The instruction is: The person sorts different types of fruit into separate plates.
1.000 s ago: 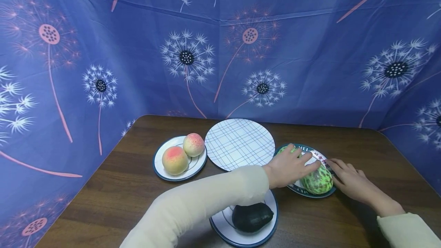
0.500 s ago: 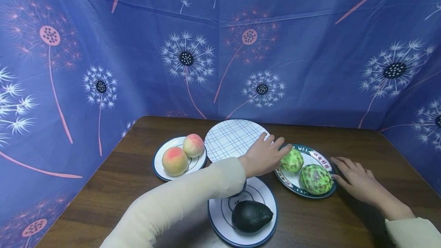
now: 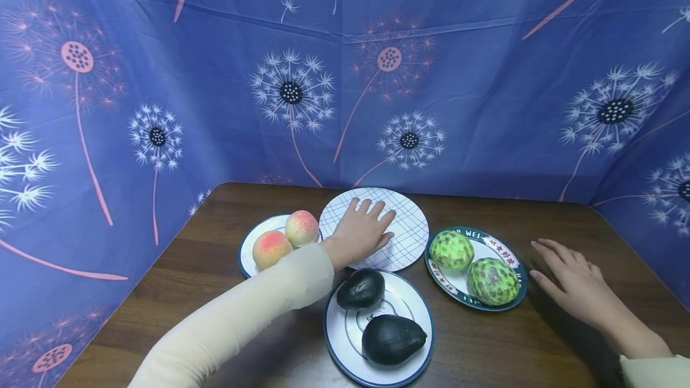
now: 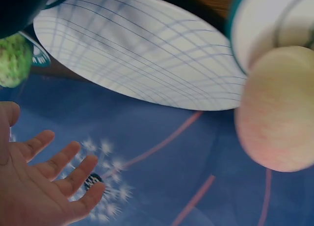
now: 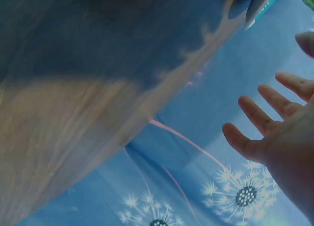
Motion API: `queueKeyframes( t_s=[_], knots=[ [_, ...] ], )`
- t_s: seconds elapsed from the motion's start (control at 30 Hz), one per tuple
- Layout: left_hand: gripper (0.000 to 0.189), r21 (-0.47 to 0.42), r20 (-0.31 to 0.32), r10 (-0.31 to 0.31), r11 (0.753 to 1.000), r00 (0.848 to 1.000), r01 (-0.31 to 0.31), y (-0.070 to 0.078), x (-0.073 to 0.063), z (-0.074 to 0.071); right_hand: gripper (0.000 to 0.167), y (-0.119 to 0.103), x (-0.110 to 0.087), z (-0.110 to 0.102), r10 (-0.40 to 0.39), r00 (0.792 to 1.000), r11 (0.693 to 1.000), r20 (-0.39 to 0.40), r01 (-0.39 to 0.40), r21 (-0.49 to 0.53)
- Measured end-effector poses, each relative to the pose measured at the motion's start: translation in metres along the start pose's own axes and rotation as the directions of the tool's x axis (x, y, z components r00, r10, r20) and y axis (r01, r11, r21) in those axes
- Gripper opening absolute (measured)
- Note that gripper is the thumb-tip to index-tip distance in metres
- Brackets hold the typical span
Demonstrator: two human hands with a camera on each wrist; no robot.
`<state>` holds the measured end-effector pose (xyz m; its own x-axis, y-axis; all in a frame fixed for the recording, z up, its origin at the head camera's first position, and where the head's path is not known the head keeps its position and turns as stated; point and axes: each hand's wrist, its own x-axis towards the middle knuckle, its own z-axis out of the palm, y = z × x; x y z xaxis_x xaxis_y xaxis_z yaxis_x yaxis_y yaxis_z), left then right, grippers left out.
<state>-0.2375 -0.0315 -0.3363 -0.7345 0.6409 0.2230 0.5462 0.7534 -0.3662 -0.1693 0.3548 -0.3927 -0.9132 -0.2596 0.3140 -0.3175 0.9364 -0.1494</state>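
My left hand (image 3: 360, 233), fingers spread and holding nothing, hovers over the white plate with blue grid lines (image 3: 406, 220). In the left wrist view its palm (image 4: 34, 191) shows bare. My right hand (image 3: 574, 280) hangs with relaxed fingers just right of the green-rimmed plate (image 3: 520, 301). Two mottled green round fruits (image 3: 493, 281) lie on that plate. Two dark, avocado-like fruits (image 3: 393, 339) rest on a blue-rimmed white plate (image 3: 339, 349) at the front. At the left, two peaches (image 3: 271, 249) sit on another blue-rimmed plate (image 3: 247, 250), partly behind my left sleeve.
All the plates stand on a brown wooden table (image 3: 485, 352). A blue cloth with dandelion prints (image 3: 215, 76) hangs behind and around it. My left sleeve (image 3: 242, 316) crosses over the table's left front.
My left hand has moved left from over the green fruits to above the grid plate. The right hand has drawn slightly away from the green-rimmed plate. Both dark fruits now show fully.
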Motion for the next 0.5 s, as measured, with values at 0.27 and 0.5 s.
queueKeyframes(
  t_s=[0.27,0.5],
  knots=[
    [0.051,0.014,0.015,-0.127,0.992,0.992,0.127,-0.042,-0.028,0.006,0.071,0.003,-0.006,-0.003,-0.029,0.999,1.0,-0.043,0.029,-0.013],
    [0.052,-0.028,0.001,-0.247,0.969,0.969,0.247,-0.08,-0.07,0.01,0.072,0.003,-0.014,-0.008,-0.025,0.997,0.999,-0.072,0.022,-0.041]
  ],
)
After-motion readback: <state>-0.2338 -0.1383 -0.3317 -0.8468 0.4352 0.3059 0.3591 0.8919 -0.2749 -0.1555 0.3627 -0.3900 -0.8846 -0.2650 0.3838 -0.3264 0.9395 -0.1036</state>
